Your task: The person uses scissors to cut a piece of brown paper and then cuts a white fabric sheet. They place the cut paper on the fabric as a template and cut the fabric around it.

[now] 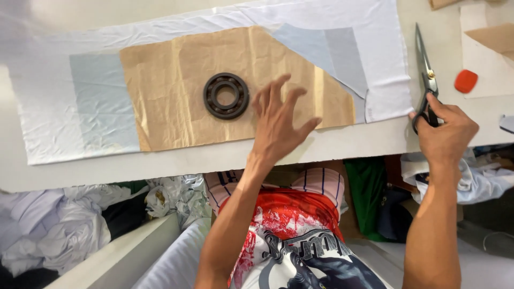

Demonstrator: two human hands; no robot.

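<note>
Single view only, from a camera worn on the person's head, so no second view shares any ground with it. It looks steeply down and forward over the person's own chest and both forearms onto the bench (332,147), whose near edge runs across the middle of the frame, tilted slightly. Close range: the arms enter from the bottom edge and the left hand (278,120) and right hand (444,128) sit mid-frame. The upper half takes in the bench top with white cloth (48,107) and brown paper (171,91) spread flat; the far edge of the bench is cut off. The lower half looks past the near edge to piled fabric (59,225) under the bench.
</note>
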